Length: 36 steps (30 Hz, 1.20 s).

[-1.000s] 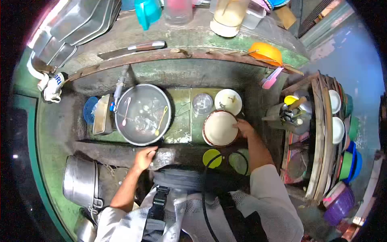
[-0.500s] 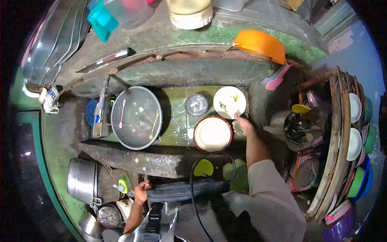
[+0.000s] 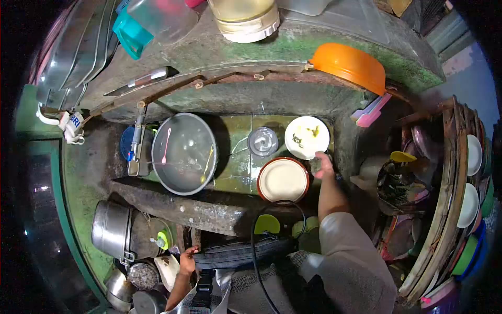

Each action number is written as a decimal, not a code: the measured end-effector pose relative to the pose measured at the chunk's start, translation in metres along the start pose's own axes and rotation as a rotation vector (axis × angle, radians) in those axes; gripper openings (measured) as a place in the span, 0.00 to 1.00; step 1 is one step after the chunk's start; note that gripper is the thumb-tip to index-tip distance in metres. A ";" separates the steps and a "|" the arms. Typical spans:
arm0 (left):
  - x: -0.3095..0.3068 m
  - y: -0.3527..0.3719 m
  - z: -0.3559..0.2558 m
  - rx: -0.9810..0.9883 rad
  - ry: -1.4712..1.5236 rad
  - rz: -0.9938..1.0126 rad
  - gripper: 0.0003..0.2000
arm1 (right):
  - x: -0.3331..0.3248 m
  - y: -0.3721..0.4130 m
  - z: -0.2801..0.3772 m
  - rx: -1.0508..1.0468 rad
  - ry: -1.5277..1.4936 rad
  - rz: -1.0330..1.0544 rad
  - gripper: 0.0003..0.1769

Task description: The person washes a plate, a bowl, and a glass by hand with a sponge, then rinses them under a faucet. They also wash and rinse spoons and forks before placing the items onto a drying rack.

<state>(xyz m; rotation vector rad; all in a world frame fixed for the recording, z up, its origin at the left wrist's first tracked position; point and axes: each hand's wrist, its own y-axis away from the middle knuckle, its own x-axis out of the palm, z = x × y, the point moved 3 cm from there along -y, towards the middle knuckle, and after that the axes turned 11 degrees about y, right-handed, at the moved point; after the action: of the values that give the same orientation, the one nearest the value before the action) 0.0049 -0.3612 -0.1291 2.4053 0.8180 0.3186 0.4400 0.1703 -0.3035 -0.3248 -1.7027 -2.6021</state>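
Observation:
My right hand (image 3: 325,165) reaches to the lower right rim of a white plate (image 3: 300,149) with green and yellow food scraps on it. Its thumb and fingers close at that rim; a greyish, see-through patch beside the fingers is hard to make out. Just left sits a brown-rimmed plate with a cream middle (image 3: 283,180). A clear glass or bowl (image 3: 263,142) stands behind it. My left hand (image 3: 188,257) hangs low beside the black waist bag (image 3: 235,254), fingers loosely bent and slightly apart, with nothing visible in them.
A large grey basin (image 3: 183,157) of water holds a pink and a yellow spoon, beside a tap (image 3: 137,146). A raised concrete edge (image 3: 209,217) runs along the front. An orange basin (image 3: 349,68) sits on the back ledge; a wooden dish rack (image 3: 449,183) stands at right.
The view has shifted slightly, so the basin and plates appear lower and further right. My right hand stays at the white plate's rim. My left hand's fingers have loosened a little.

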 end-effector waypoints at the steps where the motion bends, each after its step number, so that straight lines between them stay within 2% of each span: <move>1: -0.002 0.001 0.003 -0.061 -0.003 -0.033 0.14 | 0.000 -0.002 0.003 -0.017 -0.032 0.079 0.23; 2: -0.005 0.002 0.007 -0.121 -0.004 -0.067 0.14 | 0.001 -0.016 0.006 -0.017 -0.074 0.148 0.21; 3: -0.007 0.003 0.010 -0.182 -0.004 -0.100 0.15 | 0.007 -0.008 0.018 0.052 -0.021 0.333 0.21; 5: 0.001 0.006 0.006 -0.102 -0.033 -0.087 0.14 | 0.026 0.003 0.050 0.145 0.074 0.445 0.18; 7: 0.018 0.010 -0.003 -0.023 -0.028 -0.079 0.13 | 0.041 0.006 0.075 0.093 0.231 0.457 0.16; 8: 0.023 0.007 -0.007 0.129 0.078 0.043 0.12 | 0.046 0.005 0.082 0.136 0.272 0.297 0.16; 11: 0.019 0.000 -0.004 0.199 0.132 0.069 0.08 | 0.053 0.009 0.093 0.136 0.306 0.222 0.17; 13: 0.018 -0.005 -0.001 0.083 0.073 -0.020 0.08 | 0.058 0.012 0.088 0.189 0.268 0.280 0.16; 15: 0.029 0.001 -0.013 -0.067 -0.032 -0.130 0.08 | 0.060 0.029 0.076 0.095 0.206 0.158 0.16; 16: 0.023 -0.006 -0.012 -0.017 -0.212 -0.079 0.09 | 0.056 0.032 0.072 0.038 0.281 0.194 0.15; 17: 0.015 -0.013 -0.006 0.032 -0.391 -0.027 0.09 | 0.055 0.045 0.070 -0.009 0.333 0.064 0.14; 18: 0.026 -0.017 -0.017 0.048 -0.219 -0.016 0.10 | 0.051 0.051 0.067 -0.149 0.276 0.072 0.13; 19: 0.034 -0.021 -0.029 0.084 -0.283 -0.066 0.11 | 0.046 0.057 0.065 -0.285 0.223 0.090 0.12; 20: 0.050 -0.022 -0.051 0.116 -0.348 -0.118 0.12 | 0.043 0.068 0.063 -0.290 0.154 0.037 0.13; 21: 0.062 -0.025 -0.069 0.055 -0.329 -0.126 0.12 | 0.038 0.081 0.063 -0.293 0.087 -0.012 0.13; 22: 0.057 -0.038 -0.068 0.190 -0.402 -0.101 0.13 | 0.034 0.089 0.063 -0.369 0.101 0.013 0.13; 23: 0.077 -0.038 -0.097 0.252 -0.458 -0.094 0.14 | 0.032 0.095 0.063 -0.442 0.117 0.049 0.13; 24: 0.076 -0.047 -0.102 0.150 -0.515 -0.093 0.15 | 0.024 0.096 0.064 -0.530 0.337 -0.114 0.13; 25: 0.073 -0.065 -0.091 0.244 -0.307 -0.028 0.15 | 0.004 0.081 0.069 -0.534 0.432 -0.146 0.14; 26: 0.080 -0.073 -0.100 0.288 -0.396 -0.014 0.15 | -0.016 0.065 0.074 -0.536 0.526 -0.179 0.15; 27: 0.090 -0.076 -0.116 0.296 -0.440 0.022 0.14 | -0.035 0.038 0.072 -0.439 0.494 -0.092 0.16; 29: 0.112 -0.081 -0.145 0.253 -0.365 0.049 0.12 | -0.034 0.051 0.075 -0.505 0.473 -0.079 0.17; 30: 0.109 -0.095 -0.141 0.255 -0.357 0.074 0.12 | -0.029 0.071 0.077 -0.563 0.440 -0.069 0.17; 32: 0.115 -0.131 -0.126 0.274 -0.117 0.188 0.11 | 0.005 0.126 0.060 -0.645 0.761 -0.280 0.16; 33: 0.131 -0.140 -0.139 0.260 -0.046 0.294 0.13 | 0.026 0.159 0.055 -0.573 0.629 -0.250 0.14; 34: 0.148 -0.151 -0.144 0.154 0.008 0.364 0.15 | 0.044 0.189 0.050 -0.503 0.494 -0.231 0.13; 35: 0.157 -0.159 -0.152 0.056 0.053 0.403 0.17 | 0.084 0.241 0.045 -0.629 0.539 -0.215 0.14; 36: 0.171 -0.166 -0.179 0.063 0.033 0.549 0.20 | 0.118 0.245 0.030 -0.547 0.577 -0.151 0.16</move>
<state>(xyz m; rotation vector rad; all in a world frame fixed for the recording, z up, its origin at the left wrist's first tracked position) -0.0107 -0.0684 -0.0752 2.6567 0.1645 0.5494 0.3606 0.1101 -0.0489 0.5295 -0.8565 -2.8260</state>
